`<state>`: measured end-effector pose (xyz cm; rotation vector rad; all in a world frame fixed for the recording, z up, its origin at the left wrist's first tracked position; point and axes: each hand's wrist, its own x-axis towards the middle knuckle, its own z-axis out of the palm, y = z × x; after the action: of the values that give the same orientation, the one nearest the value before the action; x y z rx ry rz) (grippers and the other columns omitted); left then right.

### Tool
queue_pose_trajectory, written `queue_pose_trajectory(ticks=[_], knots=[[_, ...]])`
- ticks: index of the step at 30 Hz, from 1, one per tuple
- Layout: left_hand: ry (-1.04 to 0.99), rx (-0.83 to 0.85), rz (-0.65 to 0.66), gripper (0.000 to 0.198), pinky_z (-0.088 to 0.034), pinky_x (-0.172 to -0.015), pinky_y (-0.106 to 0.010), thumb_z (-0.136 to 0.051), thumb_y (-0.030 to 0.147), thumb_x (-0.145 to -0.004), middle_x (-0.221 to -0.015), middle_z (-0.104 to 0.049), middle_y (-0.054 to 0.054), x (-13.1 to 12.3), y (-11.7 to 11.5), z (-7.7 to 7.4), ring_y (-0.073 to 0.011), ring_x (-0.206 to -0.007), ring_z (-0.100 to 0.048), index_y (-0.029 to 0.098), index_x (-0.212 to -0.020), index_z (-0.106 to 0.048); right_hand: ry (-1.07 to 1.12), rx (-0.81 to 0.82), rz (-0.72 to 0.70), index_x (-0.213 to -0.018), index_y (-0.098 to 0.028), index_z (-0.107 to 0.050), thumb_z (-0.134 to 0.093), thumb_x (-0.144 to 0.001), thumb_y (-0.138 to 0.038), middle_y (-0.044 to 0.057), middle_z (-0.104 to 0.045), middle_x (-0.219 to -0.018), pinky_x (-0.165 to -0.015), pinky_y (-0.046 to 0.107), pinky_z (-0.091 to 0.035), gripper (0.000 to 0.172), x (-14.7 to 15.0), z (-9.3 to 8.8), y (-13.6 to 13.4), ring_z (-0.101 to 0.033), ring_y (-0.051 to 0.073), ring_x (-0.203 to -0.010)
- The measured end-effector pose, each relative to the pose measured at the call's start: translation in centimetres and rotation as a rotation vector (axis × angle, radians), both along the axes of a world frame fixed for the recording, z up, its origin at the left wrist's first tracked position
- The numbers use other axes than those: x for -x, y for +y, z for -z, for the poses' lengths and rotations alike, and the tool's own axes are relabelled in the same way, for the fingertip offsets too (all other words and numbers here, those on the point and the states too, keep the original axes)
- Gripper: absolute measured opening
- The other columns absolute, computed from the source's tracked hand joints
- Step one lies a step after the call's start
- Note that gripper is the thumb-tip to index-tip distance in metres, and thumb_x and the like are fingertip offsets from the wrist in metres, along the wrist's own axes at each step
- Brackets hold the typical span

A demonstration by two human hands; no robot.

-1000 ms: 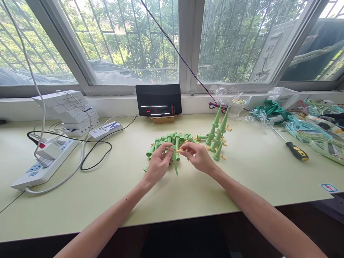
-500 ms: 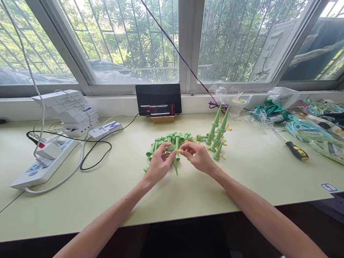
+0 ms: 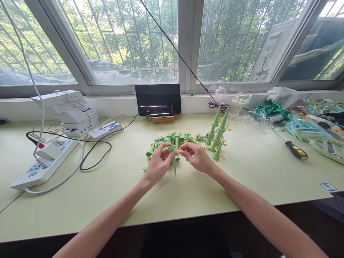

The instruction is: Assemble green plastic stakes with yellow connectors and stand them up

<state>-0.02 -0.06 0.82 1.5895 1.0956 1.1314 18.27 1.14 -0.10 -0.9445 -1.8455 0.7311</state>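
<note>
Near the middle of the table, my left hand [image 3: 158,163] is closed round a green plastic watering spike [image 3: 174,168], its point hanging downward. My right hand [image 3: 198,157] pinches a small yellow valve [image 3: 179,151] at the side of that spike; how far it sits in the spike is hidden by the fingers. Behind both hands lies a pile of green spikes [image 3: 157,142], partly covered by my left hand. To the right, several spikes with yellow valves stand point up, some stacked into each other, such as the tall stack [image 3: 220,129].
A black tablet [image 3: 158,95] leans at the window with a phone [image 3: 161,110] before it. On the left are a white power strip [image 3: 56,165], cables and white boxes [image 3: 71,111]. A screwdriver [image 3: 297,150] and bagged teal plastic items [image 3: 301,127] lie right.
The tip of the held spike has swung slightly to the left. Both hands keep nearly the same place and grip.
</note>
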Motion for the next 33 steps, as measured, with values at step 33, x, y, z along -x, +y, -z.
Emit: queue_pose_trajectory(ticks=[33], knots=[[-0.018, -0.011, 0.029, 0.03, -0.052, -0.063, -0.026, -0.068, 0.041, -0.083, -0.075, -0.065, 0.001, -0.08, -0.05, -0.06, -0.0152, -0.066, -0.066, 0.022, -0.102, -0.053, -0.003, 0.016, -0.054, -0.082, -0.017, -0.062, -0.052, -0.094, -0.034, 0.0, -0.059, -0.068, -0.055, 0.024, -0.043, 0.023, 0.01, 0.22, 0.05, -0.05, 0.011, -0.056]])
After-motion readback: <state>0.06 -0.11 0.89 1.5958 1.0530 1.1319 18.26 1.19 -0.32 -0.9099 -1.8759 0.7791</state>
